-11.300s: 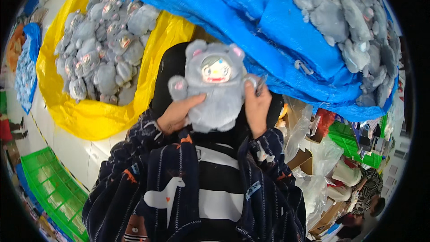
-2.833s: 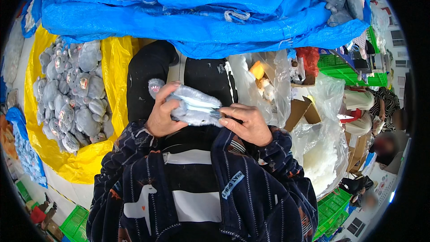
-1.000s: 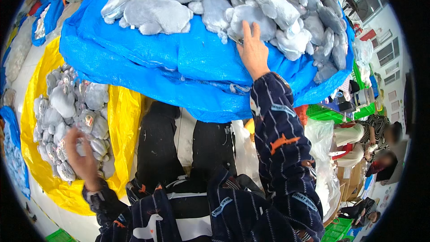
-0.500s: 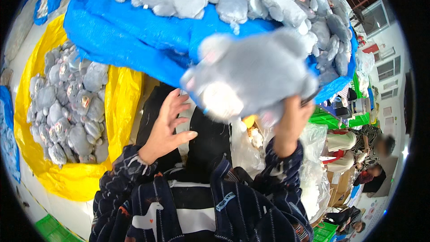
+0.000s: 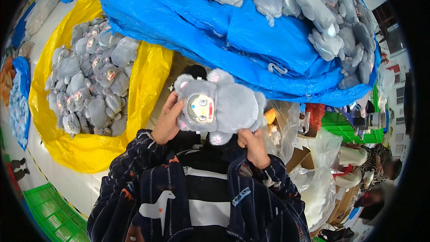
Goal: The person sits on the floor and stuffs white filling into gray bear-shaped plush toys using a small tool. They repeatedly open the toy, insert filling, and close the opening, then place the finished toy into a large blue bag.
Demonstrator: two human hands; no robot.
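Toy (image 5: 237,104) held face up between left hand (image 5: 166,122) and right hand (image 5: 256,148), on the near side of the blue sack (image 5: 264,36). Long axis roughly left–right, head leftward. Left fingers clamped on head edge, right fingers pinching lower end; both hands equally close. Toy's back hidden, gripping fingertips partly so. Grey pile (image 5: 324,13) cut off at top.
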